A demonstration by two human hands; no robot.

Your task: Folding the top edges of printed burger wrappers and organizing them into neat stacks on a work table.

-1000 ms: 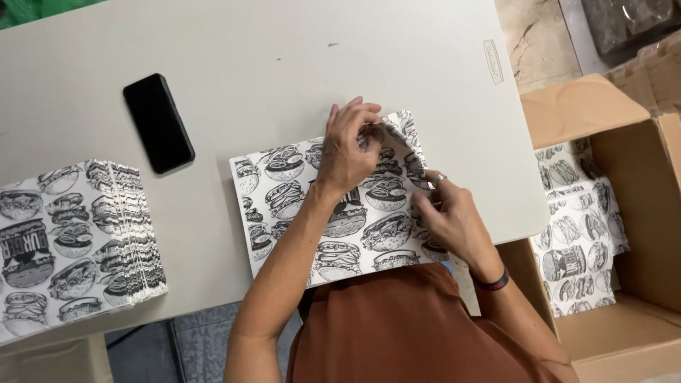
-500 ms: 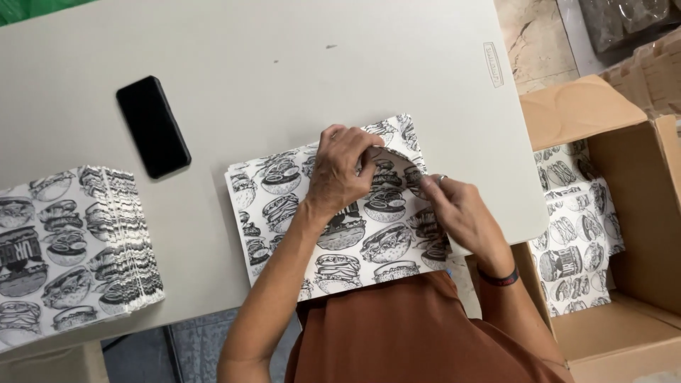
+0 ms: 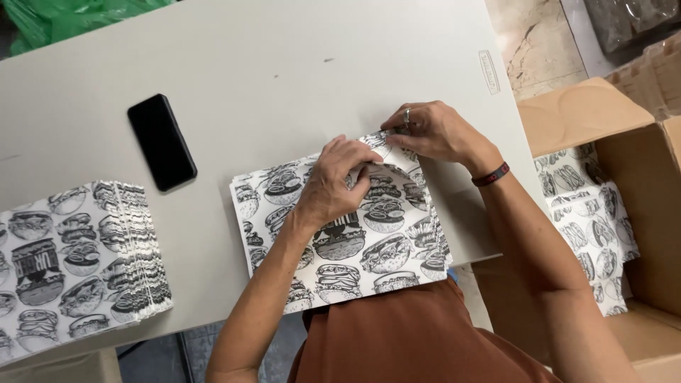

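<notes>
Lying at the near edge of the bench (image 3: 284, 64), a burger-printed paper sheet (image 3: 355, 248) sat just beyond the person's rust-coloured top. The left hand (image 3: 337, 184) pressed on its middle, fingers curled over a raised fold. Slightly farther and to the right, the right hand (image 3: 433, 131) pinched the sheet's far right corner with closed fingers. A stack of printed sheets (image 3: 71, 262) lay at near left, a black phone (image 3: 162, 142) farther back, a cardboard box (image 3: 610, 213) at right.

Bare forearms, no sleeves — a rust-brown garment (image 3: 418, 340) covers the torso. The right hand (image 3: 433, 131) wears a silver ring (image 3: 407, 115) and a dark wristband with red trim (image 3: 491, 174) — the left hand (image 3: 337, 184) wears nothing.
</notes>
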